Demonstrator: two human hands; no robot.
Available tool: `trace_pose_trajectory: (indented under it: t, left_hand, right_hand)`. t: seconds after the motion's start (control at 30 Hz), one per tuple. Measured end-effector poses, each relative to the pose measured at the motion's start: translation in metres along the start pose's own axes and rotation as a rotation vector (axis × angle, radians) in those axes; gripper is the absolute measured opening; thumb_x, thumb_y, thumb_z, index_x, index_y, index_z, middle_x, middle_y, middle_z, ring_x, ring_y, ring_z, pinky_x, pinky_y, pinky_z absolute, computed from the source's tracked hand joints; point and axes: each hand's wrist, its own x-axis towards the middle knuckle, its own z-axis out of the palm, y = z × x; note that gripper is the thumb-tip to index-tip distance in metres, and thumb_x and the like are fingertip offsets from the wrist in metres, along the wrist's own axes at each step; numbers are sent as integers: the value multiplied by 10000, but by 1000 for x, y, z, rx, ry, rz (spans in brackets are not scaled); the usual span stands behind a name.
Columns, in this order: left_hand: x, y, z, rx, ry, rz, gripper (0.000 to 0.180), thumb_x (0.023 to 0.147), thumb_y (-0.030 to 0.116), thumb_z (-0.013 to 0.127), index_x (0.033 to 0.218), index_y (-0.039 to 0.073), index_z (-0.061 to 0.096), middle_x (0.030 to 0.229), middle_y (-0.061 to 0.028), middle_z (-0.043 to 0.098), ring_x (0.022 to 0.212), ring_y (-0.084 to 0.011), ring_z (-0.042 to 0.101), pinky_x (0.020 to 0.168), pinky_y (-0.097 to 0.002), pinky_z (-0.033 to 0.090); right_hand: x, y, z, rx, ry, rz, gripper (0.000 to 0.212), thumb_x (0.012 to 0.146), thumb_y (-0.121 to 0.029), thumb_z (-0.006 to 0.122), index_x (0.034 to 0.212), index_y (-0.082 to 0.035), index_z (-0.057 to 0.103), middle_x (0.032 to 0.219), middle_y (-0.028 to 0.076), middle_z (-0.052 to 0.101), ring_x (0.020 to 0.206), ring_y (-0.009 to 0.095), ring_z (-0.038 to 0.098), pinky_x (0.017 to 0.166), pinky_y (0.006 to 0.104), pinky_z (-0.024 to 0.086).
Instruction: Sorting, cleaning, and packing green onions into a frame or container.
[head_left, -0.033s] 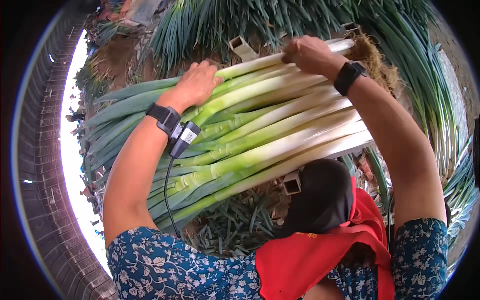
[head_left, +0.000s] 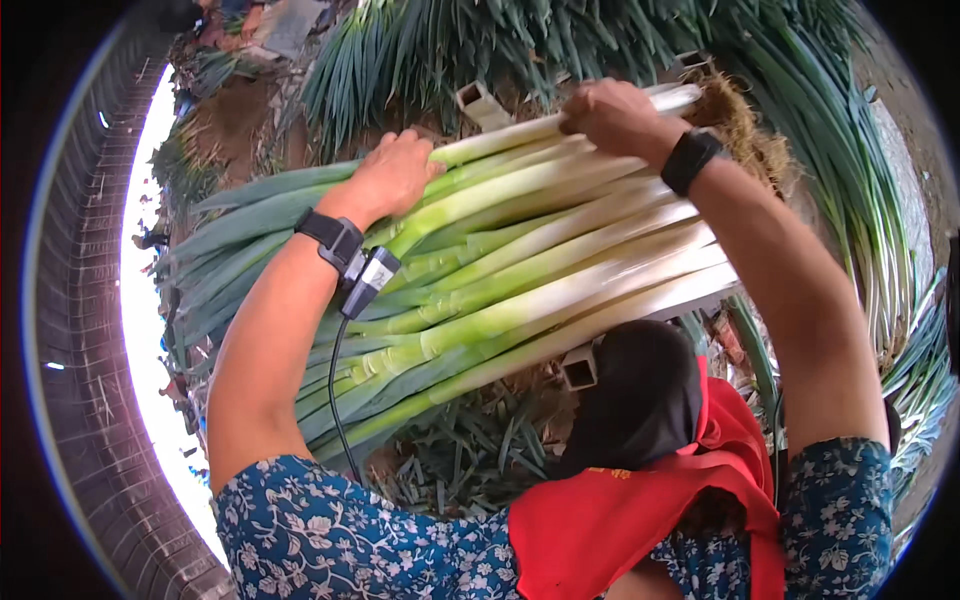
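The left hand (head_left: 392, 172) lies with fingers spread flat on the far edge of the leek bundle (head_left: 520, 270), while the right hand (head_left: 612, 115) curls closed fingers around the topmost white stalk (head_left: 520, 132).

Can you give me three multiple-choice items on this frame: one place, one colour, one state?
1. Where does the left hand rest?
A. on the top of the leek bundle, toward its green leaf end
B. on the red cloth
C. on the ground beside the bundle

2. What colour is the band on the right wrist?
A. white
B. black
C. yellow

3. How do the leeks in the bundle lie?
A. standing upright
B. scattered apart
C. side by side, white stalks toward the right

Answers:
1 A, its palm lies flat on the top stalks where they turn green.
2 B, a black strap sits just below the right hand.
3 C, the stalks run parallel, with white ends and roots at the right and green leaves at the left.
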Motion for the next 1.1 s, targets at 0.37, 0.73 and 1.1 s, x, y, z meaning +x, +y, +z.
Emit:
trace_pose_trajectory:
  t: [0.37,0.73,1.1]
  left_hand:
    - [33,-42,55,81,99,3,415,880,165,593,1247,-17,529,1304,-237,521,1182,-402,497,1013,-481,402]
    - [-40,224,-65,-367,400,459,430,912,200,594,1281,-12,539,1354,-251,484,1274,-420,444,1068,-459,336]
    - [-22,223,13,-179,334,266,658,981,369,480,1492,-4,297,1482,-267,368,1356,-468,336,1101,-541,263]
  right_hand:
    - [-228,-43,-56,647,322,-253,63,779,-99,622,803,-52,589,799,127,634,750,351,640,647,445,509]
    - [-436,169,120,663,317,1080,358,792,-238,630,1068,-12,664,989,247,665,971,415,627,830,466,498]
    - [-576,359,151,-49,296,1439,670,699,-174,639,1304,-14,400,1190,173,511,1153,358,473,929,516,386]
